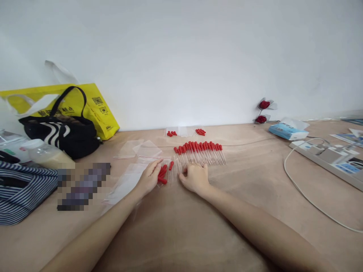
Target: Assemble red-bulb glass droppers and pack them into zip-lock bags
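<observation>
My left hand (pixel 150 174) rests with its fingers stretched out at the edge of a clear plastic bag, beside a small pile of loose red rubber dropper bulbs (pixel 162 175). A single red bulb (pixel 171 165) lies just right of that pile. Several bare glass dropper tubes (pixel 172 176) lie side by side between my hands. Over the right end of these tubes my right hand (pixel 195 177) is closed, fingers curled under; what they hold is hidden. Behind it, glass droppers with red bulbs (pixel 200 147) form a slanting row, bulbs pointing to the wall.
Flat clear bags (pixel 129 177) lie left of my left hand. More red bulbs (pixel 200 132) in clear plastic are by the wall. At left stand a black bag (pixel 70 138), a yellow bag (pixel 106 117) and a striped pouch (pixel 25 192). Tissues (pixel 287 130) and a power strip (pixel 326 156) lie right.
</observation>
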Available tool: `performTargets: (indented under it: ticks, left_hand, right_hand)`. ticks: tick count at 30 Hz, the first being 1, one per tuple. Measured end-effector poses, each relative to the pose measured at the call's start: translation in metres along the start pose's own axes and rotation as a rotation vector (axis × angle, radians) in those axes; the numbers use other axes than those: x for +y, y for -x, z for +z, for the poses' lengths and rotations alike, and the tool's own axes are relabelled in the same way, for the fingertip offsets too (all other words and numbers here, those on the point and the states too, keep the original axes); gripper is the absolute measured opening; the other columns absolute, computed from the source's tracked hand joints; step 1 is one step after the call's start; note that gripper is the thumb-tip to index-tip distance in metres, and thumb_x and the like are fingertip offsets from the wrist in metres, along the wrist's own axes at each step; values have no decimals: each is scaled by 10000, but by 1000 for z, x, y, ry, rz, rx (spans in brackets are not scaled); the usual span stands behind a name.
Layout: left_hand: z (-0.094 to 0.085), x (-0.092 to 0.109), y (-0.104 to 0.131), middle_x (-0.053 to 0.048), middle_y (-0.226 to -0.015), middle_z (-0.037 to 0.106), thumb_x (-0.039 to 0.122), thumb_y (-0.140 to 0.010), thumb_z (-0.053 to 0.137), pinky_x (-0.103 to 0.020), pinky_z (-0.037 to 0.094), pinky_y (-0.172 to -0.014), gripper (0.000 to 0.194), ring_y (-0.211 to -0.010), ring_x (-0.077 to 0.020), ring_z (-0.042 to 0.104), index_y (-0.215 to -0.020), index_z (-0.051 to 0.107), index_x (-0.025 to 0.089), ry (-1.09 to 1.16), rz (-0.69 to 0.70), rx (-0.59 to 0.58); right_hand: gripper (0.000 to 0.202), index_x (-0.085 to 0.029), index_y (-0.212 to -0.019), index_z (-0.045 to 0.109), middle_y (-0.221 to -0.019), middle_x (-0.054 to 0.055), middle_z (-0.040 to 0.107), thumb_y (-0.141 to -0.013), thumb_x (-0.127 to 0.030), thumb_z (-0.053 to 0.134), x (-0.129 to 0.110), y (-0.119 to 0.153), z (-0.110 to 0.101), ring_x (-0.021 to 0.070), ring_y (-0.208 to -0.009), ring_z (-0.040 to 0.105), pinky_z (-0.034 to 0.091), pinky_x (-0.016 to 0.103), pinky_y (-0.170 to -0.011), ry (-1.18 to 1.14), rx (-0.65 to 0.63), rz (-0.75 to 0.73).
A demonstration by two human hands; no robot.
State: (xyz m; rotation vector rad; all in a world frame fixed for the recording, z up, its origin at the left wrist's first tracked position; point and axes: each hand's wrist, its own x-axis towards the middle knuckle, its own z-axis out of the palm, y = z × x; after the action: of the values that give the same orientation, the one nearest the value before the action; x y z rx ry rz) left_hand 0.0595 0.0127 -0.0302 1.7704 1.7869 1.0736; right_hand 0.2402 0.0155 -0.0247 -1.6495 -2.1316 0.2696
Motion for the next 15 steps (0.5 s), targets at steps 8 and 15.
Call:
performTargets:
  ticks: [8,15]
  left_hand:
    - [-16,8,-4,-67,-930,636,310,-722,481,-347,418,-838,236,-920,-226,558,-850,647,201,-331,158,-39]
    - [5,34,-20,-52,-903,641,410,-709,545,-342,388,-818,283,-914,-239,544,-897,654,228,-462,212,-133]
  right_hand:
    - [281,-172,-595,617,-618,77,626,-761,-362,491,4,-2,-1,230,-673,573,290,448,-751,7,-1,36]
    - [184,-193,-632,585,-646,19,622,-756,-303,508,19,10,-8,186,-703,551,268,345,-690,-121,62,-24]
